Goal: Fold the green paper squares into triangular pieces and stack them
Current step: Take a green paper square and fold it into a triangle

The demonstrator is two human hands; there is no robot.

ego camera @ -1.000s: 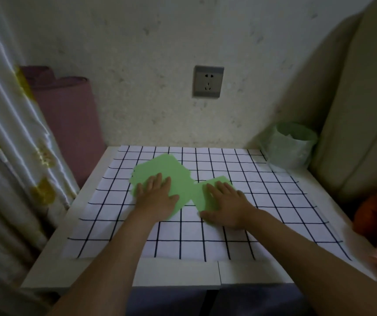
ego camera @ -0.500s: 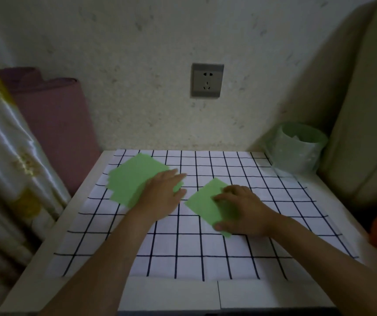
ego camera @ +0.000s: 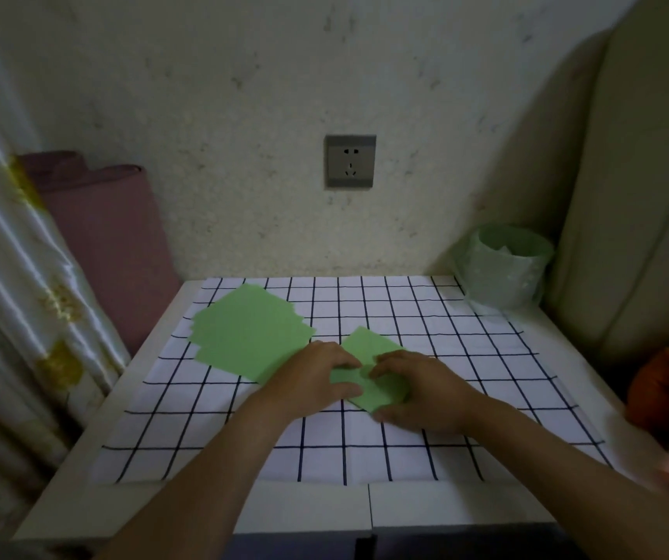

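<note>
A small white surface (ego camera: 466, 507) under a checked cloth (ego camera: 426, 317) is sitting against a pale wall with a socket (ego camera: 350, 161). A loose pile of green squares (ego camera: 250, 337) is lying at its far left, probably kept aside to leave working room. One green sheet (ego camera: 373, 349) is lying near the middle, just beside the pile, and the left hand (ego camera: 312, 381) and right hand (ego camera: 421, 394) are meeting over it, fingertips nearly touching. Each is pinching part of its near half, seemingly to start the diagonal fold, and no finished triangle is showing.
</note>
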